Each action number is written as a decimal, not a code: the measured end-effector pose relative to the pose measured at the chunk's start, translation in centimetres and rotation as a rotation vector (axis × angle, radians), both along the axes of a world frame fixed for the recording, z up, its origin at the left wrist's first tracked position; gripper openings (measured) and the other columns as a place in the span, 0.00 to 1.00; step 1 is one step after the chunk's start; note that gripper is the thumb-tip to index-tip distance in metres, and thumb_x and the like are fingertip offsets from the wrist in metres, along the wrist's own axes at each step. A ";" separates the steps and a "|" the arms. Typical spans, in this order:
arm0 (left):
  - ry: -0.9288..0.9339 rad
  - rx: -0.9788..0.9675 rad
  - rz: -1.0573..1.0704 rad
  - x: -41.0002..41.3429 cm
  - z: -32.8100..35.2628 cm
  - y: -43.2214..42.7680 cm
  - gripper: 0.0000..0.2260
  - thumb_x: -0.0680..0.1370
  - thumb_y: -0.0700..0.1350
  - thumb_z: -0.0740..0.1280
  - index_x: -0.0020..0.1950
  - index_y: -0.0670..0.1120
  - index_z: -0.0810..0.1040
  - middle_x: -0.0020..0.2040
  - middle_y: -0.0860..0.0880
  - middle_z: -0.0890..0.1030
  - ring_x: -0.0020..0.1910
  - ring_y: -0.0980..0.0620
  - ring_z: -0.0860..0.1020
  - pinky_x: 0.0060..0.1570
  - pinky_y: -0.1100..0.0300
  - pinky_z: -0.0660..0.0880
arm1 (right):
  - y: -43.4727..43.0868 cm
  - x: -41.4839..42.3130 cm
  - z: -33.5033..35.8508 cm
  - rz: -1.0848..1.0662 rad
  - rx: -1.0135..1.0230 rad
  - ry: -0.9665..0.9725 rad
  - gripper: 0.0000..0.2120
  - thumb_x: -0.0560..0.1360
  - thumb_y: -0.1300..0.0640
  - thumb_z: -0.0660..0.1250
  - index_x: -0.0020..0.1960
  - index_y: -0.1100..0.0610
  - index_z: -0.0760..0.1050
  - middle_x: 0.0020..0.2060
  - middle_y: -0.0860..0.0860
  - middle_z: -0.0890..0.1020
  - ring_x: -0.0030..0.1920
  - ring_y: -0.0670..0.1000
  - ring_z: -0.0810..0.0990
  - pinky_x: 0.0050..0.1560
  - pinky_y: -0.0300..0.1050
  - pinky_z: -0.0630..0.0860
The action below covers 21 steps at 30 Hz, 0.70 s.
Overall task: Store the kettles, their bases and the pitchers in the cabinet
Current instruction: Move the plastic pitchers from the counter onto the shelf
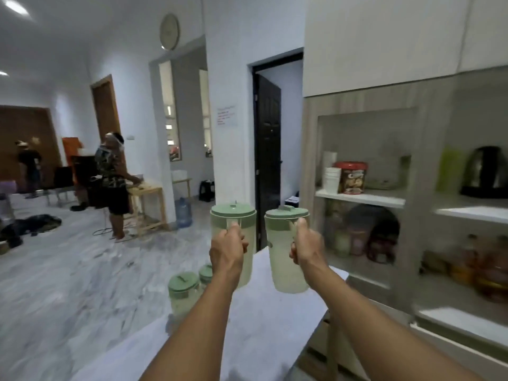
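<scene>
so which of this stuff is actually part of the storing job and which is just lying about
Part of the job:
- pitcher in left hand, at
- pitcher in right hand, at
- two more green-lidded pitchers lower left
- black kettle in the cabinet

Just lying about:
- red snack tub
- stack of white cups
- blue water bottle on the floor

Domestic interior, kitchen area of a home. Indicators: open cabinet (365, 193) shelving a snack tub (352, 177), jars (357, 240) and a kettle (485, 171). Also marble floor (68, 270), wall clock (169, 31), interior doors (268, 149).
</scene>
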<state>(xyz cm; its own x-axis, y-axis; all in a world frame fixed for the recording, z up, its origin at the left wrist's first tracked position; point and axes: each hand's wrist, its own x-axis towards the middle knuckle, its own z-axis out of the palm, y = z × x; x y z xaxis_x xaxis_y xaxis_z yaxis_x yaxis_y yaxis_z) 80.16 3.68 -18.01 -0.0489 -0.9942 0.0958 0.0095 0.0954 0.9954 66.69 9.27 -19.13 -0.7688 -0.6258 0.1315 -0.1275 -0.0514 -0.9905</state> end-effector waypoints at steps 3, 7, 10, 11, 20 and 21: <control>0.011 -0.030 -0.127 -6.9 1.0 3.0 0.18 0.78 0.53 0.58 0.35 0.46 0.79 0.34 0.48 0.82 0.38 0.46 0.79 0.43 0.54 0.73 | 4.6 -6.3 0.6 -0.153 -0.018 -0.015 0.20 0.79 0.44 0.52 0.36 0.54 0.72 0.27 0.54 0.75 0.28 0.53 0.74 0.33 0.45 0.69; 0.032 -0.058 -0.317 -17.5 1.5 7.7 0.19 0.80 0.53 0.58 0.36 0.45 0.79 0.37 0.46 0.82 0.40 0.45 0.79 0.43 0.53 0.73 | 11.9 -15.1 1.2 -0.313 -0.028 0.008 0.20 0.83 0.48 0.53 0.39 0.56 0.73 0.30 0.53 0.76 0.30 0.51 0.73 0.33 0.44 0.68; 0.017 -0.085 -0.433 -26.2 1.4 11.3 0.20 0.79 0.55 0.57 0.40 0.44 0.81 0.43 0.43 0.83 0.45 0.43 0.80 0.49 0.51 0.75 | 16.6 -22.9 1.1 -0.408 -0.029 0.032 0.20 0.83 0.47 0.52 0.39 0.55 0.72 0.33 0.53 0.77 0.33 0.51 0.73 0.37 0.45 0.68; 0.019 -0.091 -0.467 -29.1 1.5 12.6 0.20 0.79 0.55 0.57 0.40 0.43 0.81 0.44 0.43 0.83 0.44 0.43 0.80 0.49 0.50 0.76 | 18.2 -25.6 1.2 -0.444 -0.027 0.041 0.20 0.83 0.47 0.52 0.40 0.56 0.73 0.34 0.53 0.77 0.34 0.51 0.74 0.38 0.46 0.69; 0.005 -0.109 -0.561 -51.6 4.8 20.7 0.19 0.80 0.56 0.57 0.40 0.45 0.77 0.39 0.46 0.77 0.38 0.49 0.74 0.42 0.54 0.71 | 28.5 -47.2 5.6 -0.632 -0.011 0.135 0.19 0.83 0.48 0.53 0.44 0.58 0.74 0.41 0.56 0.79 0.42 0.54 0.76 0.45 0.48 0.69; 0.006 -0.113 -0.573 -53.5 5.2 21.1 0.18 0.80 0.55 0.57 0.40 0.44 0.77 0.37 0.47 0.76 0.37 0.49 0.73 0.41 0.55 0.70 | 28.9 -49.1 5.8 -0.646 -0.009 0.132 0.18 0.83 0.48 0.53 0.42 0.56 0.73 0.41 0.57 0.80 0.43 0.55 0.77 0.46 0.48 0.69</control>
